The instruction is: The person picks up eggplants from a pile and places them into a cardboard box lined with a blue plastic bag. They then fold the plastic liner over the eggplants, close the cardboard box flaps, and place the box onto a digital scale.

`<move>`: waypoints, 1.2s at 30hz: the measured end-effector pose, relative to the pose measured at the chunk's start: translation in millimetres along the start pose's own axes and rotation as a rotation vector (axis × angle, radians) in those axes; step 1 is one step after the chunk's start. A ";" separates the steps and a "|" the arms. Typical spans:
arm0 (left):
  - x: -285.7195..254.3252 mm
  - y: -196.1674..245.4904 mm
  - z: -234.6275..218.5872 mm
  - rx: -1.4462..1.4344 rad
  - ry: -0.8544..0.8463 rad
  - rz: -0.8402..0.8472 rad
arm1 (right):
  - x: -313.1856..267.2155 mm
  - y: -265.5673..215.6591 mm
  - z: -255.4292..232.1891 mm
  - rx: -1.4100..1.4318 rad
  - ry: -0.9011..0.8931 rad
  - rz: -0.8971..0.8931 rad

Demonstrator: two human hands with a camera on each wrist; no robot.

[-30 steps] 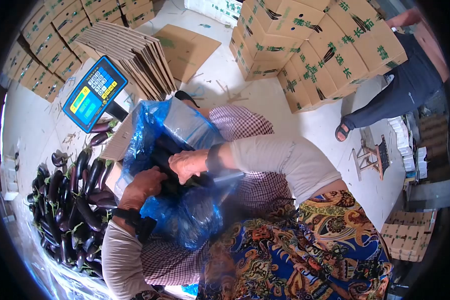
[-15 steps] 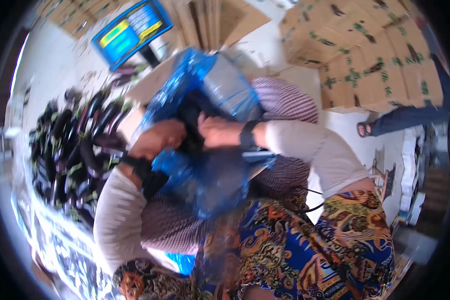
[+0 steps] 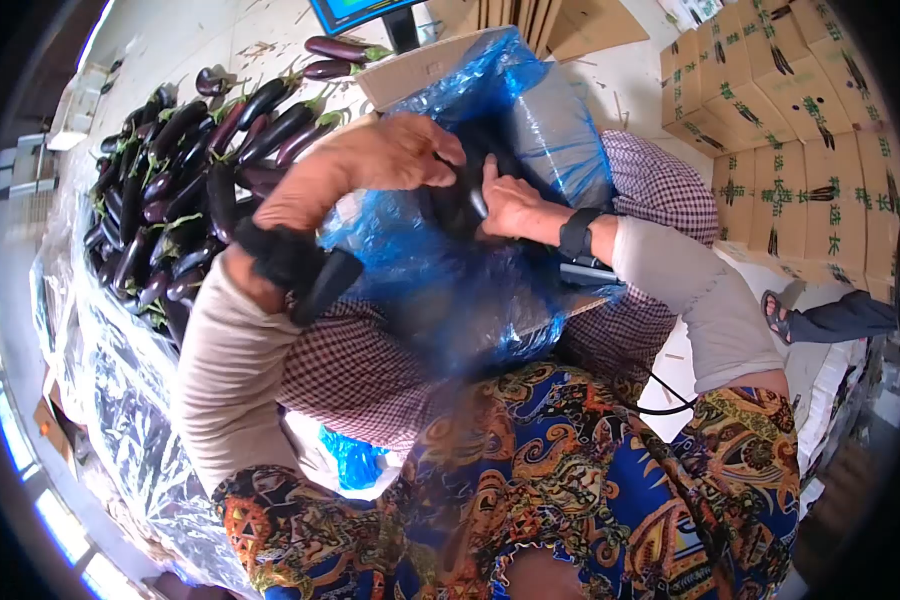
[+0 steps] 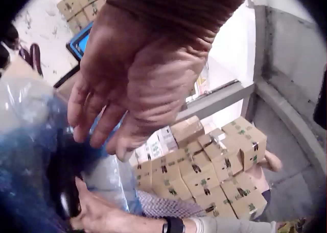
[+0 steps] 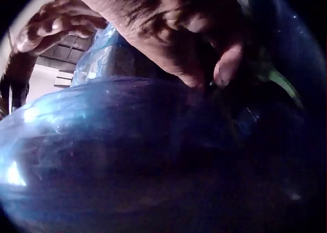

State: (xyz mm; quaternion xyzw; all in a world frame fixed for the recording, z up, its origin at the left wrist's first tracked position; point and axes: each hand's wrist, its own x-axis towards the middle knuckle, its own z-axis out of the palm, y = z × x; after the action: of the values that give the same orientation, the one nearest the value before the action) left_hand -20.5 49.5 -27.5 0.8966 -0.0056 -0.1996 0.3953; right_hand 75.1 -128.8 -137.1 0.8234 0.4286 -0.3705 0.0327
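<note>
An open carton (image 3: 410, 78) is lined with a blue plastic bag (image 3: 560, 125), and dark eggplants lie inside. Over its left side the left hand (image 3: 395, 155) is raised, palm down with fingers loosely bent; the left wrist view shows this hand (image 4: 138, 85) holding nothing. Inside the bag, the right hand (image 3: 518, 207) has its thumb and fingers around one end of a dark eggplant (image 4: 66, 198). From the right wrist, a green stem (image 5: 286, 87) shows beside the right hand (image 5: 179, 39); the bag and shadow hide much of the eggplant.
A heap of eggplants (image 3: 175, 200) lies left of the carton, above clear plastic sheeting (image 3: 150, 430). A scale display (image 3: 355, 8) stands beyond it. Printed cartons (image 3: 800, 130) are stacked at the right, near another person's sandalled foot (image 3: 776, 315).
The left hand has risen out of the bag, leaving its fingers loosely bent above it. The right hand stays in the bag. The head view has shifted, moving the scene right and upward.
</note>
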 end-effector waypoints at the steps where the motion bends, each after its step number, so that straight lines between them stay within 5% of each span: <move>1: -16.0 1.0 -7.4 -0.056 0.047 0.008 | 4.7 1.0 1.9 -0.042 0.036 -0.020; 5: -89.0 -17.4 -20.8 -0.272 0.192 -0.150 | 9.7 4.0 -8.0 0.001 -0.074 -0.046; 9: -170.5 -107.1 24.3 -0.494 0.323 -0.168 | 7.5 6.7 -11.4 -0.093 -0.045 -0.071; 11: -211.5 -140.8 82.7 -0.638 0.506 -0.280 | 5.5 0.3 -20.9 -0.232 0.013 -0.084; 13: -247.4 -190.9 171.6 -0.040 0.523 -0.325 | 4.0 -1.4 -26.5 -0.219 0.083 -0.116; 14: -257.7 -215.1 240.2 -0.198 0.659 -0.407 | 6.7 1.9 -25.8 -0.146 0.078 -0.107; 15: -260.2 -201.2 277.0 -0.355 0.796 -0.478 | 7.8 3.5 -28.5 -0.112 0.043 -0.122; 17: -272.8 -164.1 319.5 -0.075 0.736 -0.420 | 6.2 6.2 -32.0 0.037 -0.045 -0.114; 19: -266.8 -193.5 426.7 -0.111 0.757 -0.604 | 2.4 3.5 -34.7 0.065 -0.045 -0.090; 22: -261.8 -157.5 427.1 -0.236 0.761 -0.426 | 4.1 7.2 -39.9 0.106 -0.080 -0.027; 25: -252.6 -118.3 386.6 -0.345 0.654 -0.731 | -3.7 -2.2 -49.4 0.127 -0.097 -0.036; 27: -250.9 -124.8 377.7 -0.346 0.621 -0.648 | 13.2 21.9 -44.9 0.016 0.018 -0.123; 29: -246.5 -145.7 396.3 -0.385 0.828 -0.611 | 4.4 11.0 -50.3 0.017 0.044 -0.146; 30: -250.6 -145.0 384.0 -0.774 0.733 -0.747 | -4.6 0.2 -56.0 0.041 0.001 -0.154; 36: -249.8 -159.7 326.9 -1.164 0.953 -0.702 | -26.9 -14.4 -50.5 -0.021 -0.096 -0.255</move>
State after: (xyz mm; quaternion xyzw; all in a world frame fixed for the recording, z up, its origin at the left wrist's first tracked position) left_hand -392.4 -29.8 -251.5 0.4868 0.5469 0.1187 0.6707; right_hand 84.3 -119.3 -79.5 0.7433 0.5315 -0.4061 0.0145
